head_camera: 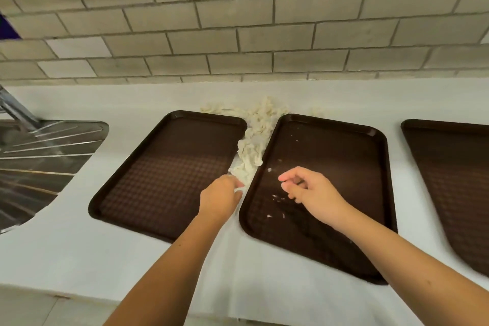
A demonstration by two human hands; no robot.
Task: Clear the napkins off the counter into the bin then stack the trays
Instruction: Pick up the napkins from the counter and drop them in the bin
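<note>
Three dark brown trays lie flat on the white counter: a left tray (169, 167), a middle tray (344, 167) and a right tray (455, 180) cut off by the frame edge. A heap of crumpled white napkins (255, 137) fills the gap between the left and middle trays and spreads toward the wall. My left hand (219, 197) is closed on the near end of this heap. My right hand (307, 189) hovers over the middle tray with fingers curled and apart, holding nothing. Small white paper scraps (276, 197) dot the middle tray.
A steel sink drainboard (39, 156) is set into the counter at the left. A grey tiled wall (238, 21) rises behind the counter. The counter's front edge (79, 296) runs along the bottom. No bin is in view.
</note>
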